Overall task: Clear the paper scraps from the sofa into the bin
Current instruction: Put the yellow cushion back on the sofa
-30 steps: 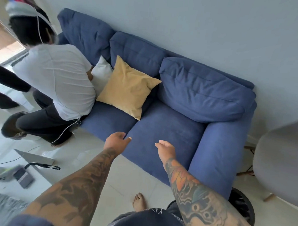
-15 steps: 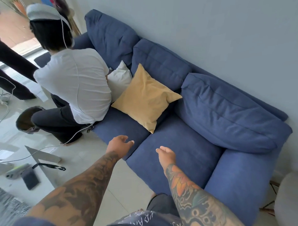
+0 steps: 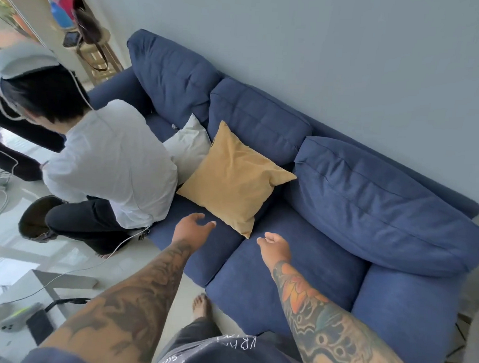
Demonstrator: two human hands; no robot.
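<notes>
Blue sofa (image 3: 297, 271) nearer, hands empty over seat

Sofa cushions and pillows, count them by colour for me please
Blue back cushions: 3
Blue seat cushions in view: 2
Mustard throw pillow: 1
White throw pillow: 1
Total: 7
A person in a white shirt hides part of the seat, so more may be hidden.

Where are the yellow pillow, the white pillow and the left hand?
yellow pillow (image 3: 233, 178), head view, middle of its front.
white pillow (image 3: 189, 146), head view, visible upper part.
left hand (image 3: 192, 228), head view, back of hand.
</notes>
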